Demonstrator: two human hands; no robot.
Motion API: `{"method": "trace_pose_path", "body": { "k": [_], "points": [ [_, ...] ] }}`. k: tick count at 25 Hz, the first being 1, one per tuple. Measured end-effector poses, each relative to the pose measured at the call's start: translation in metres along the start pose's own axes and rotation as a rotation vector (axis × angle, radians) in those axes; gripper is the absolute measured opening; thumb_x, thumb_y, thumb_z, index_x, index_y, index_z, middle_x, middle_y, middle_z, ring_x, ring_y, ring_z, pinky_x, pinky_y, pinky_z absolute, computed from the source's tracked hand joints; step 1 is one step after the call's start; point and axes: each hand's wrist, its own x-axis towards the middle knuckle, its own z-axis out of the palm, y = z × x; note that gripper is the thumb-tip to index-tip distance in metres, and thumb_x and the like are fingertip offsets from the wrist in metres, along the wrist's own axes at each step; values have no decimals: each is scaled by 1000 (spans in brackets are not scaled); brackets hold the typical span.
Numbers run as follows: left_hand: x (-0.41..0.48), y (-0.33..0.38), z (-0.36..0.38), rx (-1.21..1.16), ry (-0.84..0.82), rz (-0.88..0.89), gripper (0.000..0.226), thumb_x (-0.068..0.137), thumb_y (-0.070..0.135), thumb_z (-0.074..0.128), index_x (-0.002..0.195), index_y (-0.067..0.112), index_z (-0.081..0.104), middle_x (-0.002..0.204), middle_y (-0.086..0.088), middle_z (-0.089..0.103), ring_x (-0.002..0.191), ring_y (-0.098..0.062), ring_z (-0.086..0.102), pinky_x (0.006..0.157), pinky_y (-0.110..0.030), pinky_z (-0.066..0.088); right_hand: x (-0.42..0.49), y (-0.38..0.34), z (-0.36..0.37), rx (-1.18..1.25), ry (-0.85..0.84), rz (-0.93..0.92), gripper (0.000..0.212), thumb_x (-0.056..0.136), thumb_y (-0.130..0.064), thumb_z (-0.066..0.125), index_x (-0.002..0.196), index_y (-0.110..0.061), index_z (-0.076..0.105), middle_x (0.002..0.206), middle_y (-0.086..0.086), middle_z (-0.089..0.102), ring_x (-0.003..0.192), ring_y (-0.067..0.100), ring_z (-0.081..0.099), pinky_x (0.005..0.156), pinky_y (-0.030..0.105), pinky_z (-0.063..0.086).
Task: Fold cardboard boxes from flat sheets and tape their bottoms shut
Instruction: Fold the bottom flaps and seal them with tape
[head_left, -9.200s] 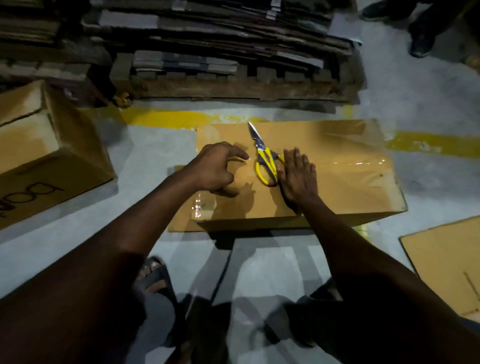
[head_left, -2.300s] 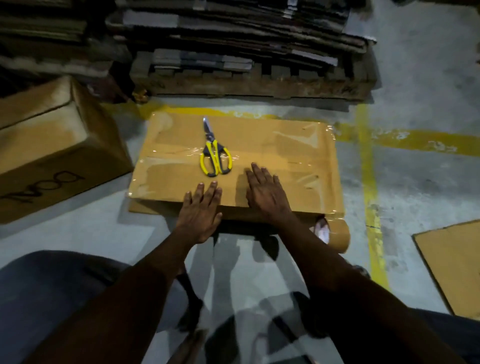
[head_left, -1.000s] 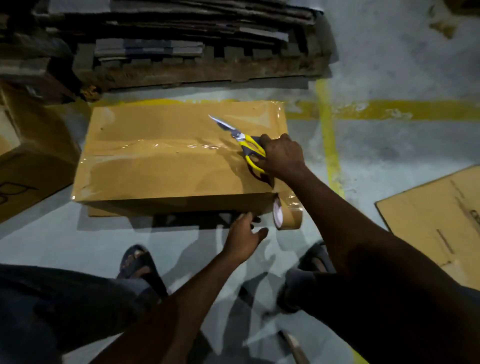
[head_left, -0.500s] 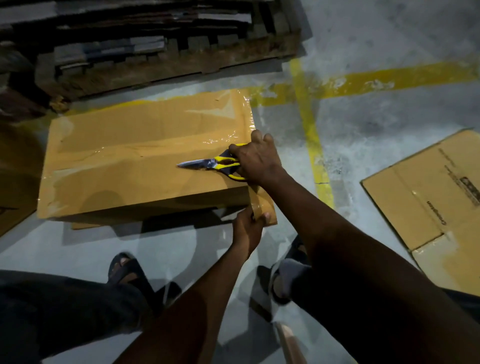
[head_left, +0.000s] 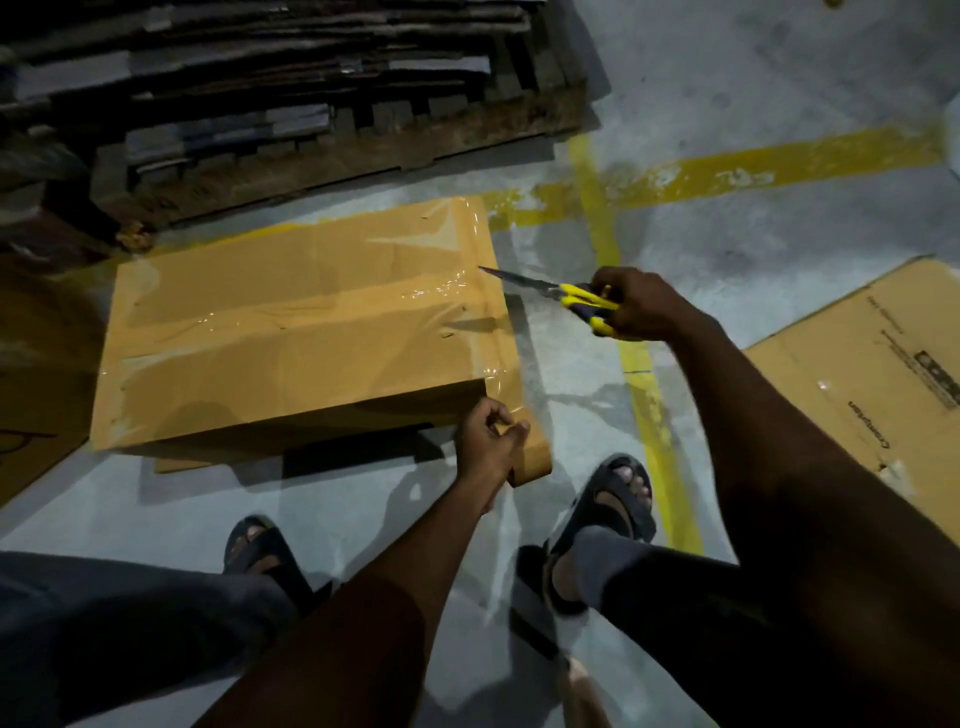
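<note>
well, the left hand had its fingers curled round the tape roll at the near right corner of the taped cardboard box on the floor. the right hand gripped the yellow-handled scissors just off the box's right edge, tip pointing at it. a flat sheet lay well to the box's right, and a wooden pallet stood beyond the box.

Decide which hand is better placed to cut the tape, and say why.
Right. The right hand grips the scissors, tips at the box edge; the left hand is busy holding the tape roll.
</note>
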Motion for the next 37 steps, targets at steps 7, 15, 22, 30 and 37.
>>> {"method": "trace_pose_path", "body": {
  "k": [7,15,22,30,37],
  "points": [
    [3,4,-12,-98,-125,-165,28,85,13,70,97,38,68,115,2,65,106,-22,62,82,-53,56,-43,58,-5,63,-743,284,51,67,-54,83,94,-19,58,71,2,54,61,14,48,46,22,36],
    [2,10,-17,-152,-188,-224,27,90,9,63,112,24,65,121,-3,59,108,-25,57,76,-46,56,-33,43,6,55,-838,324,30,77,-48,75,91,-26,60,73,0,50,65,15,45,56,27,34],
    [0,11,-19,-164,-202,-264,25,90,12,63,113,21,66,124,-6,61,112,-28,58,66,-35,54,-38,45,8,-12,-853,333,57,59,-61,80,97,-24,61,77,1,50,70,16,45,58,29,35],
    [-2,12,-18,-189,-217,-277,20,92,10,60,109,17,66,104,-6,65,86,-16,59,69,-30,48,-34,35,22,13,-834,288,71,40,-70,80,95,-28,63,88,3,54,78,18,49,61,30,38],
    [-3,10,-17,-173,-204,-262,23,92,9,60,111,18,67,109,-6,65,89,-17,59,70,-30,49,-25,24,34,-41,-803,202,82,37,-75,79,101,-26,63,94,6,58,79,18,52,64,31,41]
  ]
}}
